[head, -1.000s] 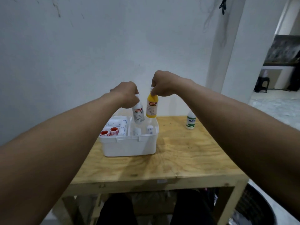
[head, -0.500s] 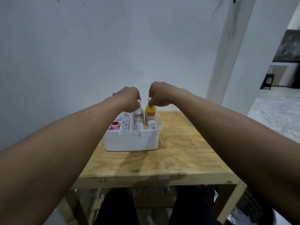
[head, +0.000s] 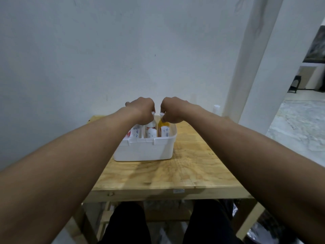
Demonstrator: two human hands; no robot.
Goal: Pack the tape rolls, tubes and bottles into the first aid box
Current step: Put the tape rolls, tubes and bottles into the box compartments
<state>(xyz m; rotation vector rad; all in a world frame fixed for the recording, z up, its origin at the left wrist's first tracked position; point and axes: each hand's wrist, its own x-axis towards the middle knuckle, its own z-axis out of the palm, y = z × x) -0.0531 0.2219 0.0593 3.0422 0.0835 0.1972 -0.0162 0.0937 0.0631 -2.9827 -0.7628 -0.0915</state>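
Note:
A white first aid box (head: 144, 150) stands open on the wooden table (head: 184, 173). My left hand (head: 142, 110) grips the cap of a white bottle (head: 151, 125) that stands inside the box. Beside it, my right hand (head: 173, 110) pinches the cap of a yellow bottle (head: 161, 124), also down inside the box. Two smaller white bottles (head: 165, 131) stand in front of them. White tubes (head: 136, 132) and a bit of red from a tape roll (head: 128, 134) show in the left half, partly hidden by my left forearm.
One more white bottle (head: 216, 108) peeks out behind my right forearm at the table's far right. A white wall is close behind the table and a white pillar (head: 246, 59) stands at the right. My dark-clothed legs are under the front edge.
Both hands have lowered the white and the yellow bottle from above the box down into its right half. The camera has tilted, so the box looks farther up.

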